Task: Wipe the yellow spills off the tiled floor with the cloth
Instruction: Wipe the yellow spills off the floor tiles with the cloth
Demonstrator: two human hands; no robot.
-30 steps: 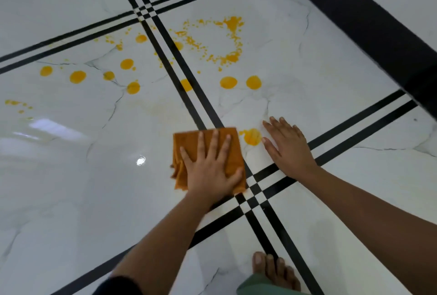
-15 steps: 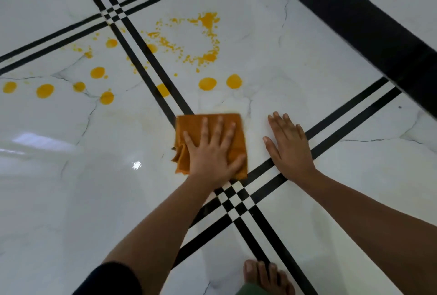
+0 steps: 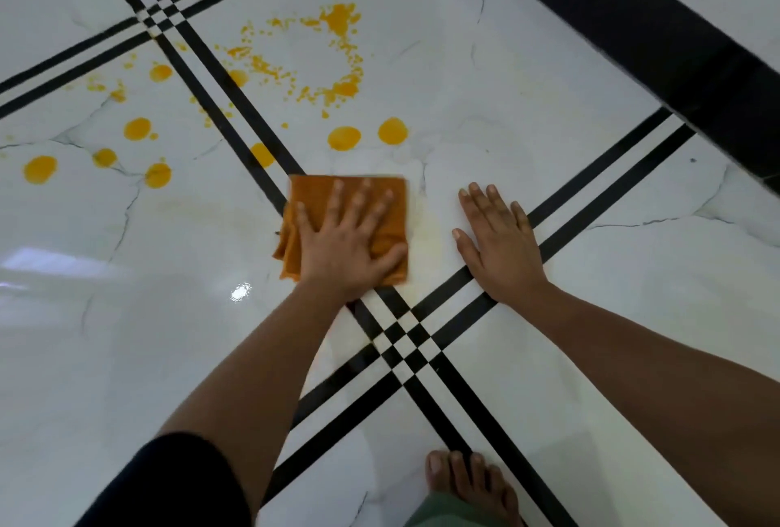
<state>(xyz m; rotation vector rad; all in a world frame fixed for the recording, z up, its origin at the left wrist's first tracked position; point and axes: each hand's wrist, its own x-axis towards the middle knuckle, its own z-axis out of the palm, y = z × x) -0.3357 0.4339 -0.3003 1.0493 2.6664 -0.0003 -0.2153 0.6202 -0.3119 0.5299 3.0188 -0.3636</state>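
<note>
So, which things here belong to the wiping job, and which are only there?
Job:
- cloth, flat under the left hand
- yellow spills, many not yet wiped
- floor

Only there:
- right hand, flat on the floor, holding nothing
- bare foot
- black band at top right

Cloth (image 3: 310,197), under left hand (image 3: 346,248): sliding rightward off the black tile stripe. Yellow spill formerly beside cloth: gone, being replaced by what seems a faint yellowish smear (image 3: 428,237). Right hand (image 3: 500,245): spreading flatter, possibly shifting slightly.
</note>
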